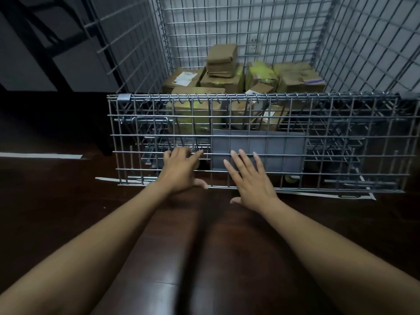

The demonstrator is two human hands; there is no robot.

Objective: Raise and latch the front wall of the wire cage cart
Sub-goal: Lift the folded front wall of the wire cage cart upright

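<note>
1. A wire cage cart (354,48) stood on a dark wooden floor (204,258), its front wall (329,123) folded down and hanging from hooks along the front top rail, a grey plate (277,153) fixed at its middle.
2. Inside the cart lay a heap of cardboard boxes (197,103), several bound with yellow tape, with one small box (222,59) perched on top at the back.
3. The left hand (181,170) curled its fingers through the lowered wall's mesh, grasping a horizontal wire.
4. The right hand (250,178) was spread flat and released, fingertips at the grey plate, gripping nothing.
</note>
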